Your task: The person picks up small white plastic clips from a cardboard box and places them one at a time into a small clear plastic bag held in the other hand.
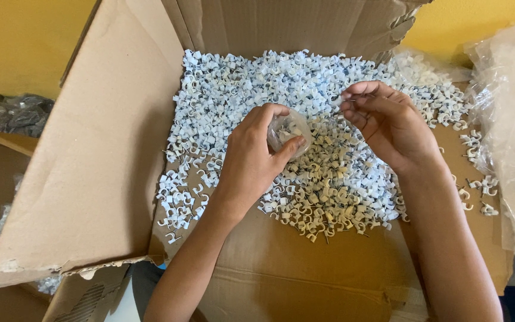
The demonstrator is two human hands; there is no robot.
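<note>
Nearest: two bare forearms over the flattened cardboard box (305,280). Left hand (251,158) curled around a small clear plastic bag (290,130), thumb and fingers closed on its neck, bag raised just above the heap and partly filled with clips. Right hand (388,122) beside it, fingertips pinched on what looks like one nail cable clip (347,100), poised near the bag's mouth. Underneath, heap of cable clips (281,107), white toward the far side, cream (323,200) toward the near side. Clear plastic sheeting (508,119) at right. Likely risks: a nail point snagging or piercing the thin film; a slack grip tipping the bag and spilling; colours mixed by picking along the boundary.
</note>
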